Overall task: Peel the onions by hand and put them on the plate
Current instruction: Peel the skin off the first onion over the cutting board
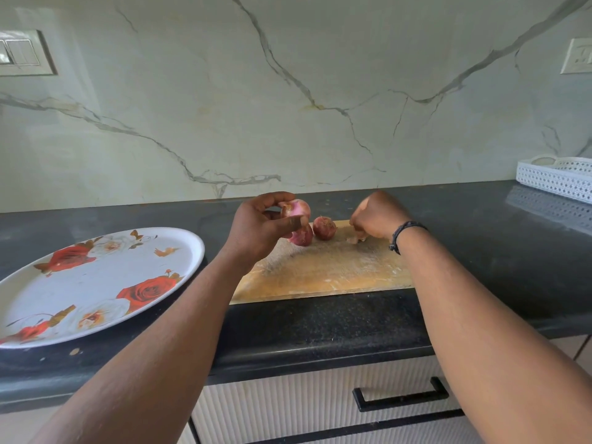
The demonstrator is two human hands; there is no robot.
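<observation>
My left hand grips a pale pink, partly peeled onion above the far left corner of the wooden cutting board. Two red onions with their skin on lie on the board: one just under my left thumb, the other right of it. My right hand hovers low over the board's far right part with fingers curled; bits of onion skin lie beneath it, and I cannot see whether it holds any. The white plate with red roses sits at the left, with nothing on it.
The board lies on a dark stone counter against a marble wall. A white perforated tray stands at the far right. Ribbed drawers with a black handle are below the counter edge.
</observation>
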